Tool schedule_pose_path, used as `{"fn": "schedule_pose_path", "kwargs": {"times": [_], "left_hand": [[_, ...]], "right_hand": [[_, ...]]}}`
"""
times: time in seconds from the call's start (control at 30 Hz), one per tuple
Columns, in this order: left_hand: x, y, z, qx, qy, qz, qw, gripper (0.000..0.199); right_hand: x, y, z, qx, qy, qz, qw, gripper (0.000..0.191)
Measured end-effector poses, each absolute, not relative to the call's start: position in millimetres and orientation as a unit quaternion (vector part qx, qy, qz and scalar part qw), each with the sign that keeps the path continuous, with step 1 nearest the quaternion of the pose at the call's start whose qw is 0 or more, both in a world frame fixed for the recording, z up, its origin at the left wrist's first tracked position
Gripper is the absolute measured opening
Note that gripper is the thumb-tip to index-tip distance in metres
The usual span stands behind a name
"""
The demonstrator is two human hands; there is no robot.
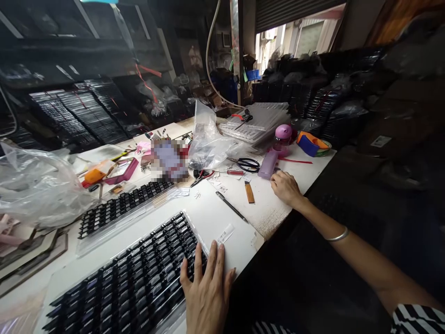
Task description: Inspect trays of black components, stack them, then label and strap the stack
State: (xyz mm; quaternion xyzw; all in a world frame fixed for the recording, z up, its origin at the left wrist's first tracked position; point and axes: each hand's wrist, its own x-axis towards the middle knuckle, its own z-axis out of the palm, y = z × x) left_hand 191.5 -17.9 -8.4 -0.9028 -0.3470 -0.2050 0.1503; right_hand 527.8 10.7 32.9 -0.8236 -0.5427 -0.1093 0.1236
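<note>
My left hand [208, 290] lies open, fingers spread, over the right edge of a clear plastic tray [186, 215] filled with rows of small black parts [139, 273]. Just past its fingertips is a small printed label strip [225, 233]. Farther right, my right hand [287, 189], with a bangle on the wrist, rests at the table edge with its fingers curled down. It is close beside a purple bottle [268, 164]. Whatever its fingers hold, if anything, is hidden. A black pen [231, 206] and an orange cutter knife [249, 192] lie to its left.
Behind the front tray is a second tray of black parts [127, 202]. Scissors [247, 164], pliers [202, 177] and tape rolls [311, 144] lie farther back. Clear plastic bags [38, 185] bulge at the left. Stacked clear trays [259, 120] stand at the back.
</note>
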Motion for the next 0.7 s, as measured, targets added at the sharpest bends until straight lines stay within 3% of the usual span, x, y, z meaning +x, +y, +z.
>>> {"fn": "schedule_pose_path", "kwargs": {"times": [0.13,0.27,0.4,0.7], "left_hand": [[191.2,-17.1,-10.1,-0.903,-0.349,-0.207,0.139,0.041],[193.4,-19.6,-9.7,-0.894,-0.376,-0.220,0.104,0.040],[196.4,-23.6,-4.3,-0.887,-0.391,-0.230,0.090,0.038],[199.3,-24.6,-1.0,-0.887,-0.399,-0.220,0.073,0.038]], "right_hand": [[524.8,43.7,51.3,-0.792,-0.592,-0.093,0.114,0.028],[524.4,108.1,66.0,-0.783,-0.617,-0.038,0.074,0.022],[530.1,149.5,69.2,-0.784,-0.619,0.021,0.037,0.031],[532.0,103.1,115.6,-0.759,-0.650,-0.005,0.040,0.040]]}}
